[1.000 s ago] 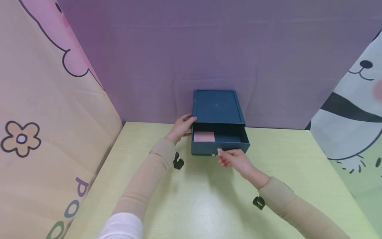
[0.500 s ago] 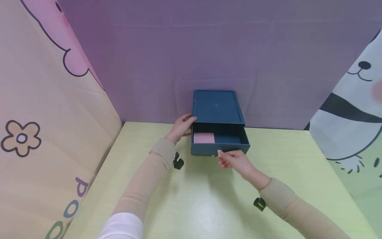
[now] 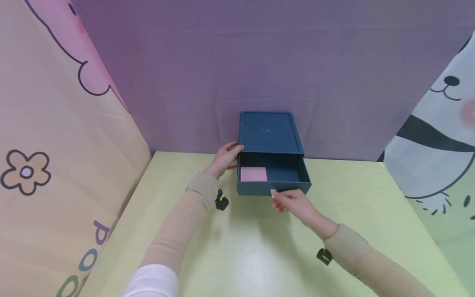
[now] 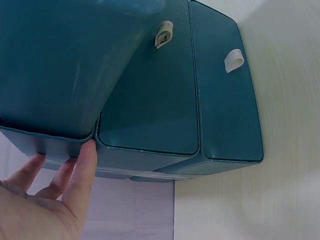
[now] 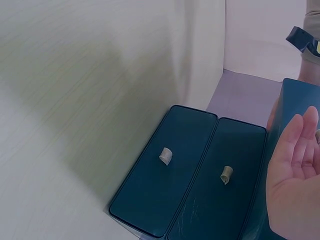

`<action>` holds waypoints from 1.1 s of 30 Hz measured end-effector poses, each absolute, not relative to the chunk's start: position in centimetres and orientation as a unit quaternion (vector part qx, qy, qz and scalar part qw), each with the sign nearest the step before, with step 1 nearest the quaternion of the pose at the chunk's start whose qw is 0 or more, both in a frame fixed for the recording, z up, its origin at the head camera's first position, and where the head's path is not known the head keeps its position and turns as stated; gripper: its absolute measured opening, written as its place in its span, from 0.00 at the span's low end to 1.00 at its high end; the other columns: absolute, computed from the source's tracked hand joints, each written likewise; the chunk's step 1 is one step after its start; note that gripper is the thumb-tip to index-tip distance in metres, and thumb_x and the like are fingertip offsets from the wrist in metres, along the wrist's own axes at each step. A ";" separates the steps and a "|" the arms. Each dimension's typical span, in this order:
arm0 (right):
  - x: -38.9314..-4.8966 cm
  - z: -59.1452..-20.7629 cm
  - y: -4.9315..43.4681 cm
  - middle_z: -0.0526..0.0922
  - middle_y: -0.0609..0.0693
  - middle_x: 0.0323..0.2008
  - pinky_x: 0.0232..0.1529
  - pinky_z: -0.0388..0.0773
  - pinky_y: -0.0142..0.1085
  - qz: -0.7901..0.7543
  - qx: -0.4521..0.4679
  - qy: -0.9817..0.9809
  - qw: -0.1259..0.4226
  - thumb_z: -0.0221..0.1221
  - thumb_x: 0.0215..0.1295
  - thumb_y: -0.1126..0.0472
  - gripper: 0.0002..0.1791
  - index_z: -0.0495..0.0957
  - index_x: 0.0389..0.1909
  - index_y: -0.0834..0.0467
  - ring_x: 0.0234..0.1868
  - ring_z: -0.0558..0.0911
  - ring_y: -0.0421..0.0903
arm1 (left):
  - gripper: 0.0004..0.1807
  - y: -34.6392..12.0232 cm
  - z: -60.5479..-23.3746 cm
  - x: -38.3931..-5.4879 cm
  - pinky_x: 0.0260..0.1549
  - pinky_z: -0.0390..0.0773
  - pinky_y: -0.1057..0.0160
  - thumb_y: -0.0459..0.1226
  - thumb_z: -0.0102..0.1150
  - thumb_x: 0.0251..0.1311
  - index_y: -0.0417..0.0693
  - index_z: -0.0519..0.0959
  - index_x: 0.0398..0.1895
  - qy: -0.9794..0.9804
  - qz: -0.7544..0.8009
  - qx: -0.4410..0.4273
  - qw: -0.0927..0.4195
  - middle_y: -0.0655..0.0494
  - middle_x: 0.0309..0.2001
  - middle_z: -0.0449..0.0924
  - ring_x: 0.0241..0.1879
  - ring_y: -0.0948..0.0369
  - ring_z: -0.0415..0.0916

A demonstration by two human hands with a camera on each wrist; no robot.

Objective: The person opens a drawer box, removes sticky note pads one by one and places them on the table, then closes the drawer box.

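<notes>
A dark blue drawer cabinet (image 3: 271,132) stands against the back wall, its top drawer (image 3: 256,188) pulled out. Inside the drawer, on the left, lies a flat pink square (image 3: 254,174). My right hand (image 3: 295,202) pinches the small pale pull tab (image 3: 273,192) on the drawer's front. Beside the cabinet, my left hand (image 3: 224,159) rests against its left side, thumb at the top edge. The left wrist view shows those fingers (image 4: 82,172) fairly straight against the side wall. In the right wrist view the pinched tab is mostly hidden.
Below the pulled-out drawer are two closed drawers, the middle one (image 4: 150,110) and the bottom one (image 4: 227,95), each with a pale loop tab. A pale wooden table (image 3: 237,251) carries the cabinet. A purple cloth wall (image 3: 222,62) rises behind, with printed cloths at both sides.
My right hand has drawn the top drawer slightly farther toward me, the pink square moving with it. The left hand has stayed at the cabinet's side.
</notes>
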State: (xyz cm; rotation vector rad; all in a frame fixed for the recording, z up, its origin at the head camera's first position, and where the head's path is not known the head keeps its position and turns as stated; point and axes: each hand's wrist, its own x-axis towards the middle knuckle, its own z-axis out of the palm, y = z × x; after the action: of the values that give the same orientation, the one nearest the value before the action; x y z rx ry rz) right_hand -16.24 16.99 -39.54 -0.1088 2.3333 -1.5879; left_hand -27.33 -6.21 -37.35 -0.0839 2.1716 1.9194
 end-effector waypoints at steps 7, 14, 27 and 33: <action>-16.0 -39.4 16.9 0.86 0.57 0.30 0.37 0.83 0.35 -0.551 -0.048 0.818 0.156 0.55 0.68 0.51 0.24 0.82 0.39 0.72 0.28 0.83 0.42 | 0.33 -6.2 -37.5 -27.4 0.54 0.75 0.49 0.49 0.51 0.66 0.53 0.58 0.72 0.743 0.658 -0.026 0.122 0.48 0.69 0.61 0.64 0.46 0.64; -15.7 -39.4 17.0 0.86 0.55 0.29 0.37 0.83 0.36 -0.551 -0.063 0.817 0.156 0.55 0.68 0.52 0.23 0.82 0.39 0.72 0.29 0.83 0.44 | 0.33 -6.1 -37.4 -27.3 0.55 0.75 0.49 0.49 0.51 0.66 0.52 0.57 0.72 0.743 0.657 -0.024 0.127 0.48 0.69 0.61 0.65 0.46 0.64; -15.5 -39.4 17.2 0.85 0.59 0.30 0.36 0.83 0.36 -0.549 -0.073 0.817 0.158 0.55 0.69 0.53 0.23 0.81 0.39 0.73 0.28 0.83 0.44 | 0.33 -6.2 -37.4 -27.4 0.53 0.75 0.49 0.49 0.51 0.66 0.53 0.58 0.72 0.742 0.659 -0.023 0.122 0.48 0.69 0.62 0.65 0.46 0.64; -15.2 -39.3 17.2 0.86 0.58 0.30 0.36 0.83 0.36 -0.545 -0.073 0.820 0.162 0.55 0.69 0.53 0.23 0.81 0.40 0.72 0.28 0.83 0.42 | 0.32 -6.2 -37.5 -27.5 0.53 0.76 0.49 0.49 0.51 0.66 0.53 0.59 0.71 0.739 0.661 -0.025 0.126 0.48 0.69 0.62 0.64 0.46 0.65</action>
State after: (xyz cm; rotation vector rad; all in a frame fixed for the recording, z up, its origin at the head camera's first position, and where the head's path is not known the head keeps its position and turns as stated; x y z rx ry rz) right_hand -15.22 17.21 -39.35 -0.2093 2.3389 -1.5543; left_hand -27.51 -6.21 -37.48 -0.0727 2.1539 1.9253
